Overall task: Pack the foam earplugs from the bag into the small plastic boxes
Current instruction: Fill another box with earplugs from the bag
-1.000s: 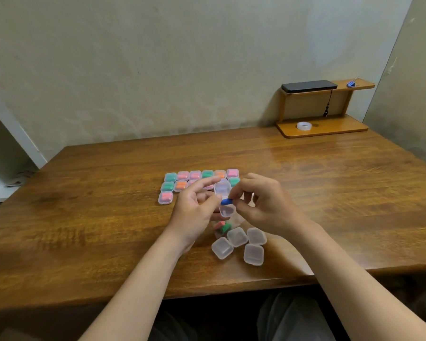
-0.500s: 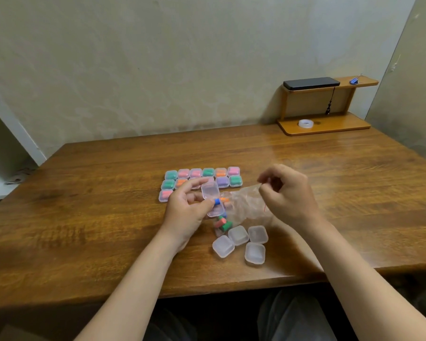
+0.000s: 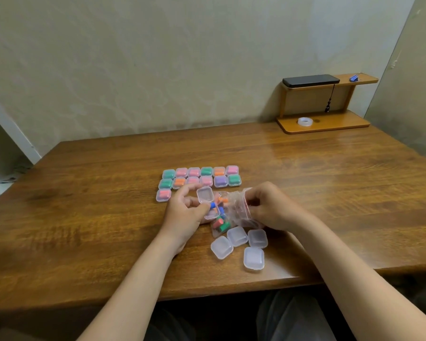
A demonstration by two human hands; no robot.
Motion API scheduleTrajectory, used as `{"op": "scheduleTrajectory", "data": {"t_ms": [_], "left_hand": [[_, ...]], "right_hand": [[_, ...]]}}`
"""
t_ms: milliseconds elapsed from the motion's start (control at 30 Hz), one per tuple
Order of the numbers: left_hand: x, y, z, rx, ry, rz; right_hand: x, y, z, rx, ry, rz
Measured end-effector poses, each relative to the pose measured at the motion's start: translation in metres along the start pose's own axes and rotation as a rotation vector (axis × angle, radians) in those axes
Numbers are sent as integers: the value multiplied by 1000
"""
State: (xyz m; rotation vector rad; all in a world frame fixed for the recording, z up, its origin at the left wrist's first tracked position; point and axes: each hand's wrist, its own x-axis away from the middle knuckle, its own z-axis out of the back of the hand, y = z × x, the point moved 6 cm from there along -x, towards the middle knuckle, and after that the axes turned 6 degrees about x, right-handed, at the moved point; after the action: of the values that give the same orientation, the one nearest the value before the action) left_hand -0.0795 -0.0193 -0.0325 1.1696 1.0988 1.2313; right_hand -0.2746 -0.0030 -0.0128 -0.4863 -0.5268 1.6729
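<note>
My left hand (image 3: 185,212) holds an open small plastic box (image 3: 205,194) with its lid up, and a blue earplug (image 3: 213,205) sits at its edge by my thumb. My right hand (image 3: 268,207) grips the mouth of the clear bag (image 3: 234,205), which lies on the table between my hands with several coloured earplugs (image 3: 221,223) inside. Several closed, filled boxes (image 3: 199,178) stand in rows behind my hands. Several empty closed boxes (image 3: 237,236) lie in front of the bag.
The wooden table (image 3: 84,217) has its front edge close to me. At the back right a small wooden shelf (image 3: 325,123) carries a roll of tape (image 3: 305,121) and a black phone (image 3: 310,80). A white shelf unit (image 3: 0,153) stands at the left.
My right hand left the box, swung out to the right, then came down and took the mouth of the bag. My left hand kept the open box and drew slightly left.
</note>
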Motion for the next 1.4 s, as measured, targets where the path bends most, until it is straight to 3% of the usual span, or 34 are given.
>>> {"op": "scheduleTrajectory", "data": {"t_ms": [233, 533, 1067, 1400], "left_hand": [[-2, -3, 1, -38, -25, 28], [-4, -5, -3, -35, -89, 43], [-5, -6, -2, -124, -60, 8], [-4, -4, -3, -141, -41, -3]], "right_hand": [[-11, -15, -14, 163, -6, 20], [-16, -19, -19, 193, 26, 26], [-14, -21, -16, 200, 84, 81], [6, -5, 14, 78, 131, 91]]}}
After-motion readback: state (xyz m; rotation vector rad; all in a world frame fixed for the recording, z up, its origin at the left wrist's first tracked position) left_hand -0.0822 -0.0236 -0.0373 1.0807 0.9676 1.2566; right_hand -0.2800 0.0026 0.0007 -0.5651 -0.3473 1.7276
